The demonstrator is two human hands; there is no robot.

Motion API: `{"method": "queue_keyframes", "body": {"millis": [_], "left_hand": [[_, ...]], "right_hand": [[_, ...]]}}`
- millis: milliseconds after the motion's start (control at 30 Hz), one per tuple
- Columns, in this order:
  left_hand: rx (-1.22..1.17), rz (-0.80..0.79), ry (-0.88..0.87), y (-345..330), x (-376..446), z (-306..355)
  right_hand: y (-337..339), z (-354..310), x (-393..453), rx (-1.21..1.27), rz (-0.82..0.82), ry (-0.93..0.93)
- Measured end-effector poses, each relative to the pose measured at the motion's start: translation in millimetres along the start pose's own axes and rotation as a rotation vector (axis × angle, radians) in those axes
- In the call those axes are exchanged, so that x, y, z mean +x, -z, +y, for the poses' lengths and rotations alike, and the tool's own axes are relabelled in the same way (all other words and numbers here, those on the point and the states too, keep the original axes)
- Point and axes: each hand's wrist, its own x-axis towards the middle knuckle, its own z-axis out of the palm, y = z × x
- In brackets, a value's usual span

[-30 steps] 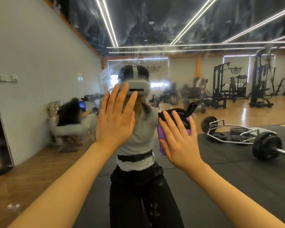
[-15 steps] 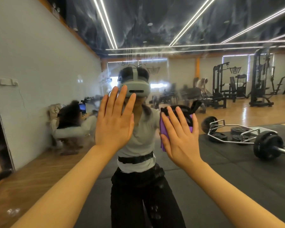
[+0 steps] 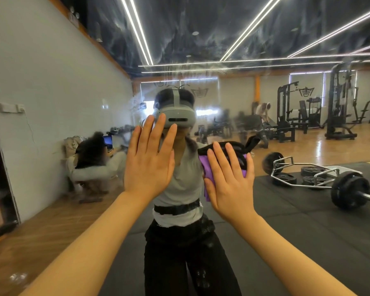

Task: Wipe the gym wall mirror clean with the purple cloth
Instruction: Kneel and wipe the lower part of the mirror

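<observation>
My left hand (image 3: 149,161) lies flat against the mirror (image 3: 233,35), fingers straight and close together, pointing up, forearm reaching in from the lower left edge. My right hand (image 3: 230,180) presses the purple cloth (image 3: 207,170) onto the glass near the mirror's middle, fingers straight and slightly fanned; the cloth shows at my thumb side and between my fingertips. A black strap (image 3: 241,149) sits above my right fingertips; whether it is on my hand or only reflected I cannot tell. The upper glass is streaked and hazy. In the reflection, a loaded barbell frame (image 3: 320,180) lies on black floor mats (image 3: 308,231) toward the mirror's right edge.
</observation>
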Motion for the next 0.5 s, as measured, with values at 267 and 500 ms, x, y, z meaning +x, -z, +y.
{"method": "queue_keyframes", "body": {"millis": [267, 500], "left_hand": [[0.000, -0.009, 0.009, -1.4, -0.3, 0.0], [0.009, 0.003, 0.000, -0.3, 0.2, 0.6]], "right_hand": [[-1.2, -5.9, -31.1, 0.006, 0.008, -0.018], [1.9, 2.7, 2.5, -0.007, 0.003, 0.013]]}}
